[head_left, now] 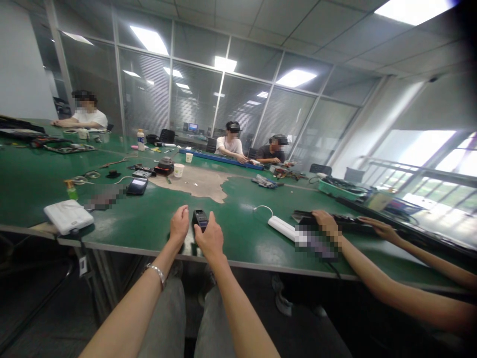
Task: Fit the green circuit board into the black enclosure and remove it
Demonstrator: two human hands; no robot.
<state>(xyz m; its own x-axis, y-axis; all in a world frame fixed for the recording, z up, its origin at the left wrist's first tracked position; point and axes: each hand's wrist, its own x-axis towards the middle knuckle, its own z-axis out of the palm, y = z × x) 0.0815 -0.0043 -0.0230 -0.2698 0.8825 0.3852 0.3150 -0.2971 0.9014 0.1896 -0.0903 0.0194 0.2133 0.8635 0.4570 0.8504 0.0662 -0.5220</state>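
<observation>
My right hand (210, 238) is closed around a small black handheld device (200, 217), its thumb lying along one side. Several dark details show on the device's upper face, but its exact kind is unclear. Just to the left, with a narrow gap between, my left hand (180, 224) rests by the table edge with its fingers curled together. The inside of that hand is hidden, so I cannot see whether it holds anything. Both hands are over the front part of the green table (246, 233).
A white box-like device (69, 216) lies left, near a phone (137, 185) and paper cups (179, 170). To the right, a white power strip (283, 227) lies close to a co-worker's hand (326, 222) on a long dark part. Several people sit across the table.
</observation>
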